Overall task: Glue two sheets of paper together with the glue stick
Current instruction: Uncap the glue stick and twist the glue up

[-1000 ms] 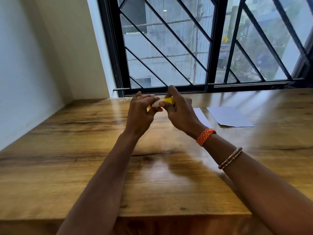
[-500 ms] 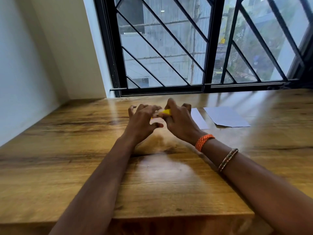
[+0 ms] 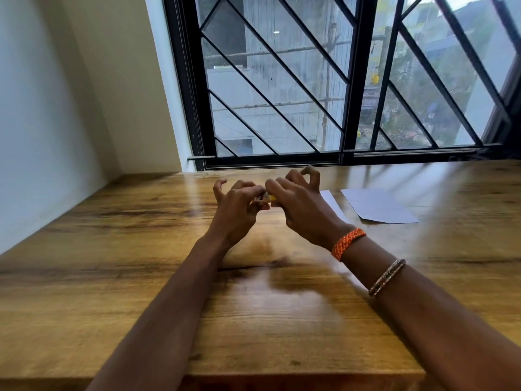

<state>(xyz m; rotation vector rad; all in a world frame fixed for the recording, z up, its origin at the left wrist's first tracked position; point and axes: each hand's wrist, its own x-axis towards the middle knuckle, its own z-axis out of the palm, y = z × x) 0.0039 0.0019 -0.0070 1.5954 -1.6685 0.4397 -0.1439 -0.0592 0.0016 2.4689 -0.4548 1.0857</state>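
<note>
Nearest, bare forearms reaching forward over a wooden table point(image 3: 84, 292). On the right wrist, a metal bangle point(image 3: 386, 277), then an orange braided band point(image 3: 348, 243) just ahead of it. Past the wrists, left hand point(image 3: 239, 210) and right hand point(image 3: 301, 207) meeting above the tabletop, fingertips nearly touching. Between them a small yellow glue stick point(image 3: 266, 197), pinched at one end by the left thumb and fingers, at the other by the right thumb and fingers; remaining fingers of both hands curled and lifted clear. Mostly hidden by the fingers; cap on or off, cannot tell. Slight blur around the hands. Just behind the right hand, a white sheet point(image 3: 332, 204) flat on the table, largely covered by the hand. Beside it to the right, a second sheet point(image 3: 377, 206), also flat, the two near each other but apart. Farthest, a black-framed window point(image 3: 349, 80) with diagonal bars at the table's back edge, and a pale wall point(image 3: 42, 108) at left.
</note>
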